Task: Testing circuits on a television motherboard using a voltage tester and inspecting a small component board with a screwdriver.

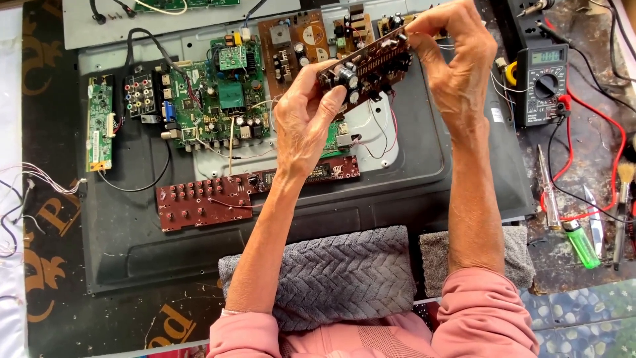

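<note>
Both hands pinch a small brown circuit board (pixel 368 65), tilted and lifted over an opened television back panel (pixel 424 179). The left hand (pixel 306 122) grips its lower end at seven o'clock, the right hand (pixel 457 63) its upper end at one o'clock. Beneath, at nine o'clock, sits a green main board (pixel 218 99); at seven o'clock lies a long red button board (pixel 205 202). At three o'clock a multimeter (pixel 542 83) rests on the counter, and a green lighter (pixel 582 244) lies at five o'clock.
</note>
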